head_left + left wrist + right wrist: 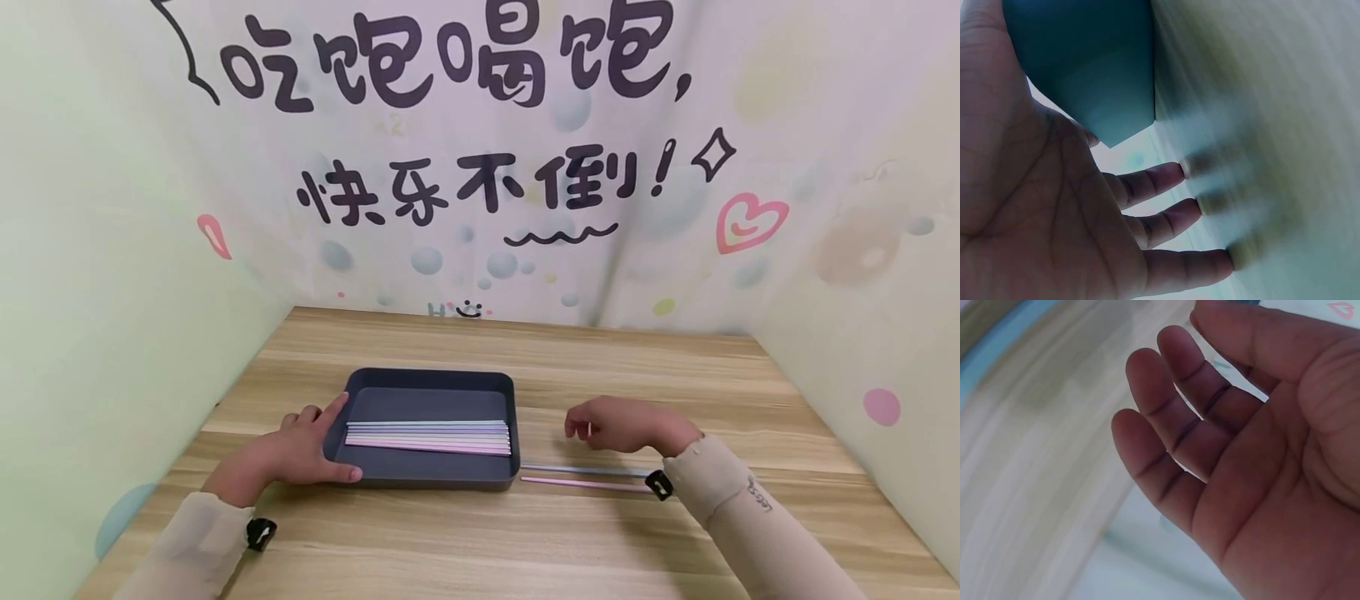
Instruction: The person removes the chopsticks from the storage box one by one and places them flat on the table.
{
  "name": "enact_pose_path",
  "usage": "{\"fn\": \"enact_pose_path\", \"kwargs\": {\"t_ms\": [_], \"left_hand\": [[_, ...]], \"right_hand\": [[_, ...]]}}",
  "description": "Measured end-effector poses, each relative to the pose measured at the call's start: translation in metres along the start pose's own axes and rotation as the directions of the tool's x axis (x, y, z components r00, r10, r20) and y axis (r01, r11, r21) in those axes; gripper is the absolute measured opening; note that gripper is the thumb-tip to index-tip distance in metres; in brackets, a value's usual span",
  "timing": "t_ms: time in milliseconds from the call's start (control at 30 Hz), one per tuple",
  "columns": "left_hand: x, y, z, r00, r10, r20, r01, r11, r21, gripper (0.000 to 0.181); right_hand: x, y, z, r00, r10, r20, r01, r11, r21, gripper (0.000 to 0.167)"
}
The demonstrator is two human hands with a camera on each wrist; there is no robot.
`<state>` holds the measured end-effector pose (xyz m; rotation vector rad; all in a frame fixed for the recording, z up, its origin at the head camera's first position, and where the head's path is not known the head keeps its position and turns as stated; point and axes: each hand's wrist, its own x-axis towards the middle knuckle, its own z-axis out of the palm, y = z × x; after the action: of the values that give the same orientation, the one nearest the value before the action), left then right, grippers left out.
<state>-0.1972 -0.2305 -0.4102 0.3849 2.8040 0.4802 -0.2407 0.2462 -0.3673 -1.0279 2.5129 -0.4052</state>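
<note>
A dark rectangular tray (427,405) stands on the table, holding several thin pastel sticks (427,437) laid side by side. At its left end, my left hand (300,454) is spread with thumb and index finger touching the tray. The left wrist view shows the tray's corner (1094,69) above the palm of this hand (1054,194), other fingertips on the table. To the tray's right lie a blue stick (585,470) and a pink stick (585,483). My right hand (618,423) is over the table behind them, its fingers (1150,381) loosely bent and empty.
The wooden table (420,546) is bounded by pale walls at left and right. At the back hangs a white printed sheet (487,267) with dark lettering. A dark band sits at each wrist, and the right forearm passes over the sticks' right ends.
</note>
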Motion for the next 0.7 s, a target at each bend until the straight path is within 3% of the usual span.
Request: {"fn": "enact_pose_path", "kwargs": {"t_ms": [533,700], "left_hand": [[0.0,0.003,-0.002,1.0,-0.014,0.005,0.014,1.0,0.005,0.126],[0.0,0.003,-0.002,1.0,-0.025,0.005,0.025,1.0,0.009,0.127]], "right_hand": [[0.052,-0.04,-0.011,0.992,-0.105,-0.068,0.102,0.994,-0.047,0.02],[0.068,-0.056,-0.014,0.991,-0.106,-0.086,0.102,0.993,-0.056,0.019]]}}
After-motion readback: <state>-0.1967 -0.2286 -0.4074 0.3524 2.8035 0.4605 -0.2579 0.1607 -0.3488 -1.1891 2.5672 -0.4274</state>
